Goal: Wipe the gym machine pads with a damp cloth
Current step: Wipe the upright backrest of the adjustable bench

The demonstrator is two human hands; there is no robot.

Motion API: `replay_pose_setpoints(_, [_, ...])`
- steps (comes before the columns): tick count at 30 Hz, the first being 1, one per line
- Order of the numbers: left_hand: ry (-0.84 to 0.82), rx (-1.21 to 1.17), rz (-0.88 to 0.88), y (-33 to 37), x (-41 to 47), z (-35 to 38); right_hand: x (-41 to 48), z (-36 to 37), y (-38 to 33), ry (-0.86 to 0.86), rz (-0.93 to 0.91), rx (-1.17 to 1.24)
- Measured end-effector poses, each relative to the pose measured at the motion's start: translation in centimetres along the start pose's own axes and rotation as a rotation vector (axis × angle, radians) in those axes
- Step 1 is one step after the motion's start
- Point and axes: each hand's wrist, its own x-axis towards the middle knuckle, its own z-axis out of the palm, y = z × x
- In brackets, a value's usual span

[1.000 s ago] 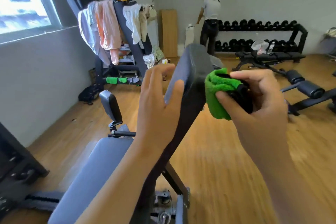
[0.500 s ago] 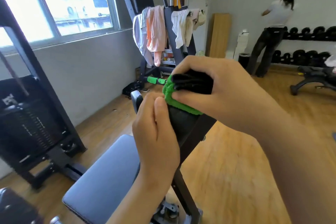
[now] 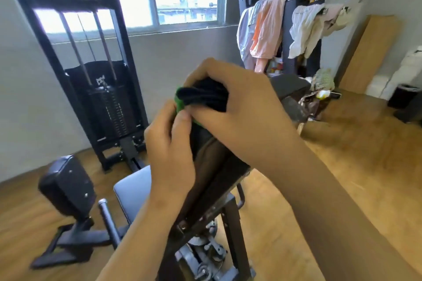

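My right hand [image 3: 242, 109] grips a bunched green and black cloth [image 3: 203, 97] and holds it on the top edge of the tilted dark back pad [image 3: 212, 166] of a bench. My left hand [image 3: 171, 146] curls round the pad's left edge just below the cloth, its fingertips touching the green part. The grey seat pad [image 3: 132, 191] lies lower left, partly hidden by my left forearm. Most of the back pad's face is hidden behind my hands.
A black weight-stack machine [image 3: 100, 89] stands by the window on the left. A small black pad on a stand [image 3: 68, 185] sits on the wooden floor at lower left. Clothes [image 3: 262, 34] hang over a rack at the back. A black bin [image 3: 404, 96] is far right.
The cloth went from the pad's right side onto its top edge. My left hand shifted from the pad's face to its left edge. The view swung left.
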Motion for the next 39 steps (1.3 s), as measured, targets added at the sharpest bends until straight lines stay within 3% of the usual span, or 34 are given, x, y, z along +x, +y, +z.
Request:
replay_pose_setpoints(4, [0.054, 0.082, -0.055, 0.9, -0.8, -0.1, 0.2, -1.0, 1.3, -0.053, -0.03, 0.058])
replay_pose_setpoints(12, [0.079, 0.26, -0.159, 1.8, -1.6, 1.3, 1.3, -5.6, 9.0, 0.1, 0.261, -0.087])
replay_pose_setpoints(19, [0.115, 0.221, -0.112, 1.6, -1.8, 1.5, 0.2, -1.6, 2.5, -0.006, -0.015, -0.004])
replay_pose_setpoints(22, [0.109, 0.224, -0.096, 1.5, -1.8, 1.4, 0.0, -1.4, 2.6, -0.011, -0.05, 0.002])
replay_pose_setpoints(29, [0.059, 0.285, -0.169, 1.8, -1.8, 1.1, 1.7, -6.3, 10.8, 0.123, 0.191, -0.127])
replay_pose_setpoints(34, [-0.1, 0.595, -0.196, 4.1, -0.6, 0.6, 2.1, -7.6, 13.0, 0.114, 0.22, -0.124])
replay_pose_setpoints(39, [-0.22, 1.072, -0.04, 6.5, 0.6, 3.9, 2.5, -8.2, 14.9, 0.112, 0.181, -0.03])
